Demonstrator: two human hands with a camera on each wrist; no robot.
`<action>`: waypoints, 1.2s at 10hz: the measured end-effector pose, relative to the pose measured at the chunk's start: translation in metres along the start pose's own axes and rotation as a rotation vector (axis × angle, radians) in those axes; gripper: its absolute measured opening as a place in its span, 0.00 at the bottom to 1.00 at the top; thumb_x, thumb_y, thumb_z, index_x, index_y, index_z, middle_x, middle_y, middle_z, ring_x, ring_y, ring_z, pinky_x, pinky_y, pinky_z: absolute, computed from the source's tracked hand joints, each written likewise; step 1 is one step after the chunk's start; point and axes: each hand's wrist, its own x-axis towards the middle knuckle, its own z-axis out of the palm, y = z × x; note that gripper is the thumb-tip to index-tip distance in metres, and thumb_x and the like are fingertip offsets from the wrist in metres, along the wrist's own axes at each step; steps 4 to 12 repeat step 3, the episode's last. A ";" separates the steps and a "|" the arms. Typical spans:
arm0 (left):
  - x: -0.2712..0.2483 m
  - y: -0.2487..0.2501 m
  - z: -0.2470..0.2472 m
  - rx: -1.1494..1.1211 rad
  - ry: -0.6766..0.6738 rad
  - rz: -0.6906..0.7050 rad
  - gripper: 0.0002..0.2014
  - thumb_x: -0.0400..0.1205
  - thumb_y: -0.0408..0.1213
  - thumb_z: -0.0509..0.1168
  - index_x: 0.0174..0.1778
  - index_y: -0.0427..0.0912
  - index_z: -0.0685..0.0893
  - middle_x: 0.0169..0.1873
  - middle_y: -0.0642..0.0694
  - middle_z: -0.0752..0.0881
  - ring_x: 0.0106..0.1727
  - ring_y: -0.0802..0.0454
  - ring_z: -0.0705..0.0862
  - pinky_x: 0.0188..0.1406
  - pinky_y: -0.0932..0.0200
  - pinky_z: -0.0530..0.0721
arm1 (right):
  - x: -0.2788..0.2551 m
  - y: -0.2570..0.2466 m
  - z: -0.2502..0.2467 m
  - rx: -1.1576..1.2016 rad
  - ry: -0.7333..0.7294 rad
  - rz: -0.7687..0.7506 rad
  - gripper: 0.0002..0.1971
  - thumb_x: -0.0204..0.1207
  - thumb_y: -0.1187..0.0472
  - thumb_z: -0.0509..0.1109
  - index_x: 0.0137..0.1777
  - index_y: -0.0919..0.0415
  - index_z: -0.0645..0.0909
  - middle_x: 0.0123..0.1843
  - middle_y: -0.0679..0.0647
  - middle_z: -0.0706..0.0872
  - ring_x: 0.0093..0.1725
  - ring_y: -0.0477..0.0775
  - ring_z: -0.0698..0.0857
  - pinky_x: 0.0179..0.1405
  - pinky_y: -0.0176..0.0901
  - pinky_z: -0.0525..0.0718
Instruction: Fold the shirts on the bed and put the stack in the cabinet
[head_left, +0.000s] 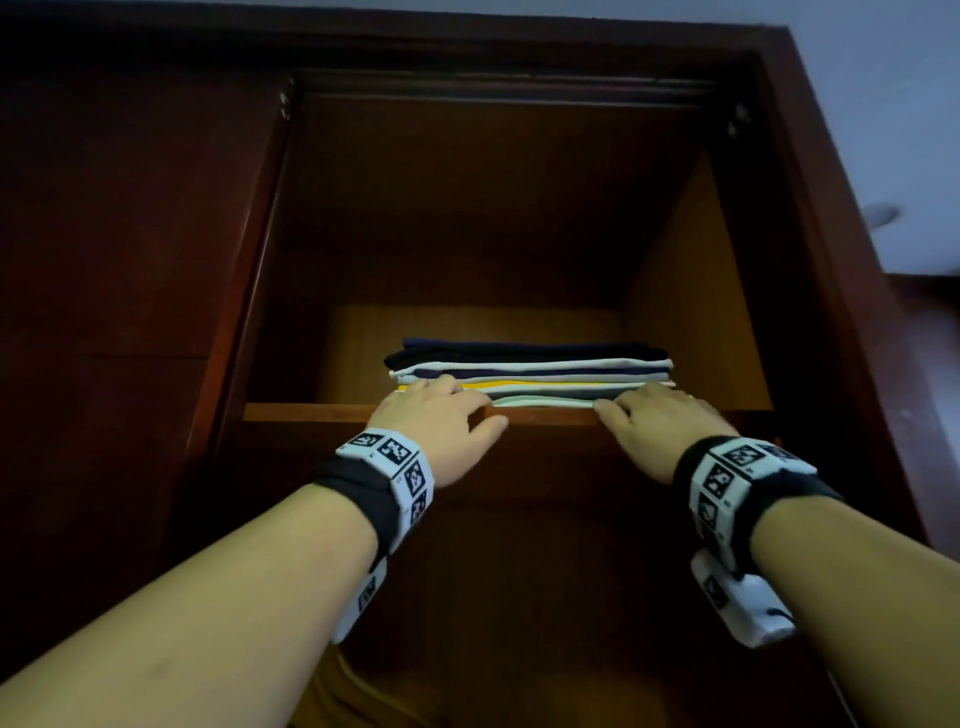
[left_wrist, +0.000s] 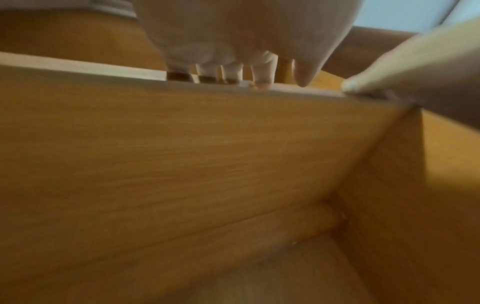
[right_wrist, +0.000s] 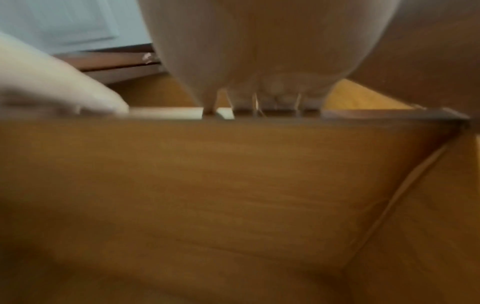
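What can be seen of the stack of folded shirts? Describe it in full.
The stack of folded shirts lies flat on the cabinet shelf, near its front edge. Soft fabric layers show from the side: navy and black on top, then white, grey, a yellow one, and pale green at the bottom. The edges line up fairly neatly. The left hand touches its front left corner and the right hand its front right corner, fingers extended against the lower layers.

Head view looks up into cabinet (head_left: 696, 270); both wrist views sit close beneath shared shelf (head_left: 306, 412).
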 end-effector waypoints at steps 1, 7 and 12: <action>-0.002 0.002 -0.007 -0.014 -0.041 -0.030 0.34 0.84 0.73 0.41 0.82 0.62 0.72 0.80 0.56 0.74 0.80 0.49 0.72 0.78 0.43 0.71 | -0.004 -0.003 -0.001 -0.151 -0.015 0.032 0.26 0.87 0.39 0.43 0.66 0.47 0.80 0.66 0.57 0.82 0.66 0.63 0.80 0.68 0.61 0.74; -0.040 -0.006 -0.018 -0.166 -0.093 -0.156 0.35 0.85 0.72 0.44 0.89 0.64 0.56 0.89 0.55 0.58 0.90 0.46 0.54 0.88 0.36 0.51 | -0.008 0.013 -0.002 -0.054 -0.006 0.183 0.41 0.81 0.27 0.48 0.82 0.56 0.69 0.81 0.59 0.73 0.78 0.63 0.72 0.79 0.62 0.67; -0.040 -0.006 -0.018 -0.166 -0.093 -0.156 0.35 0.85 0.72 0.44 0.89 0.64 0.56 0.89 0.55 0.58 0.90 0.46 0.54 0.88 0.36 0.51 | -0.008 0.013 -0.002 -0.054 -0.006 0.183 0.41 0.81 0.27 0.48 0.82 0.56 0.69 0.81 0.59 0.73 0.78 0.63 0.72 0.79 0.62 0.67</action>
